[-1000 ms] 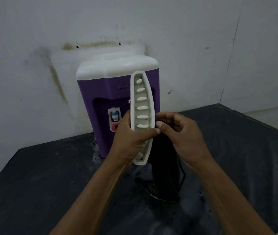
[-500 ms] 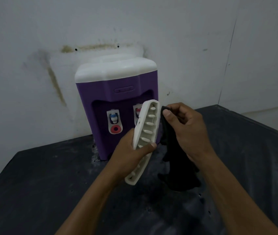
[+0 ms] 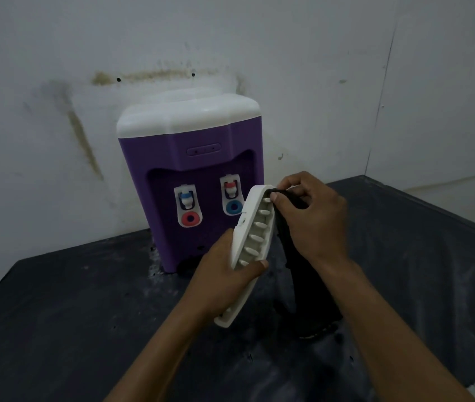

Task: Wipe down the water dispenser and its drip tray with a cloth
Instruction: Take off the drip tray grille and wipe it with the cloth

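Note:
A purple water dispenser (image 3: 201, 158) with a white top stands against the wall on a dark table (image 3: 65, 314). Its two taps face me. My left hand (image 3: 227, 277) holds the white slotted drip tray (image 3: 255, 227) tilted on end in front of the dispenser, thumb across its lower part. My right hand (image 3: 308, 219) pinches a black cloth (image 3: 308, 285) against the tray's upper right edge. The rest of the cloth hangs down to the table.
A stained white wall (image 3: 85, 82) runs behind the dispenser. The table's right edge (image 3: 433, 204) slopes off toward a pale floor at the far right. Dust and dark specks mark the tabletop.
The drip tray has come down from upright in front of the dispenser and tilted, uncovering both taps. My right hand with the cloth moved up to the tray's top end.

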